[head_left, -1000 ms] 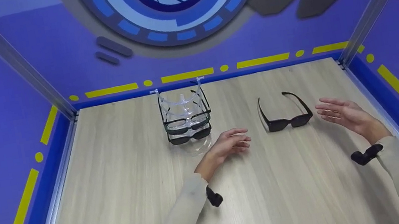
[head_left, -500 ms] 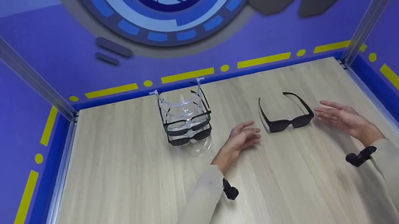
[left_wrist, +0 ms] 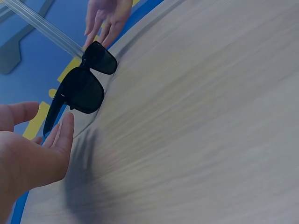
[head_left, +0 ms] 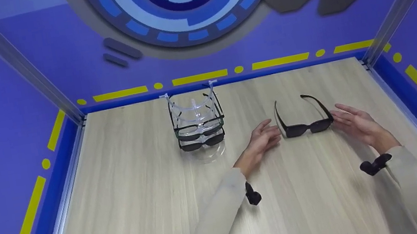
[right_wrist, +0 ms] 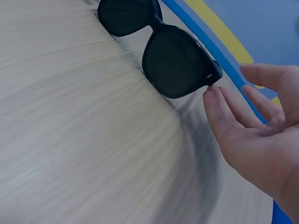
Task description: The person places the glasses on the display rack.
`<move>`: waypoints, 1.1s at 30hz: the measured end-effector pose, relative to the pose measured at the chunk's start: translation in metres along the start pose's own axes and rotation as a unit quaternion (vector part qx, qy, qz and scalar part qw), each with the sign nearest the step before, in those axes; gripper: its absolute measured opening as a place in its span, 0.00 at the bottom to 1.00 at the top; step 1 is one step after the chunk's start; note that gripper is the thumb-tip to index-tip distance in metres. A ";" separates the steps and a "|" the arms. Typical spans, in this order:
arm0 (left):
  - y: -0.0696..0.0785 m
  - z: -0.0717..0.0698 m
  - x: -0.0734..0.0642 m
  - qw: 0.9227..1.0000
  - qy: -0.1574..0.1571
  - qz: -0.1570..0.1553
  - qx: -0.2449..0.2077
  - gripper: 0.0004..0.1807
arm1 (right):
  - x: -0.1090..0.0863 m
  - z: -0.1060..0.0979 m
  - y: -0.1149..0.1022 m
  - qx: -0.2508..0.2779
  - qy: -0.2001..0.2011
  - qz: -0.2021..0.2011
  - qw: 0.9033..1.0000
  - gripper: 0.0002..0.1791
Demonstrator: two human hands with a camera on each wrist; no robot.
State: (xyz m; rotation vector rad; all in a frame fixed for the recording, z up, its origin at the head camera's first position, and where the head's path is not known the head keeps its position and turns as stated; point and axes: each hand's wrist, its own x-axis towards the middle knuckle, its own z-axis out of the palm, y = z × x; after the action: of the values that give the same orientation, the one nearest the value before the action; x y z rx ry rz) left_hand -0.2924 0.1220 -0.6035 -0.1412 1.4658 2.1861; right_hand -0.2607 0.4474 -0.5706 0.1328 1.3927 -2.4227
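A pair of black sunglasses (head_left: 297, 131) stands on the table with its temples unfolded toward the back wall. My left hand (head_left: 260, 142) is just left of the frame, fingers loosely extended and holding nothing. On the other side my right hand (head_left: 360, 125) has its fingertips right at the frame's right corner, thumb apart from the fingers. The right wrist view shows the dark lens (right_wrist: 175, 63) close by those fingertips. In the left wrist view the sunglasses (left_wrist: 83, 88) lie between both hands, the left fingers near one temple.
Left of the hands a clear plastic display stand (head_left: 196, 112) bears black-framed glasses (head_left: 200, 129) and dark sunglasses (head_left: 203, 142) on its tiers. Blue walls with metal corner posts (head_left: 38, 84) enclose the wooden table (head_left: 130, 206).
My left hand has moved right, from beside the display stand to the left side of the sunglasses. The right hand has come slightly left, up to the frame. The sunglasses stay in place.
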 end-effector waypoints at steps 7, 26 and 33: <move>0.000 -0.002 0.002 1.000 0.000 0.003 0.018 0.34 | 0.013 0.009 0.008 -0.016 0.019 0.003 1.000 0.27; -0.010 0.004 -0.001 0.999 -0.026 0.015 -0.021 0.30 | 0.003 -0.001 0.010 -0.021 -0.013 -0.007 1.000 0.24; -0.011 0.004 -0.006 0.999 -0.023 0.015 -0.030 0.29 | 0.001 0.001 0.011 -0.038 -0.002 -0.009 0.999 0.21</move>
State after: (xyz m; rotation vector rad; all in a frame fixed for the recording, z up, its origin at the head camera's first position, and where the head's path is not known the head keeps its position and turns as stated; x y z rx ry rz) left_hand -0.2817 0.1271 -0.6091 -0.0901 1.3878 2.2430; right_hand -0.2578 0.4411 -0.5789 0.0973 1.4891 -2.3798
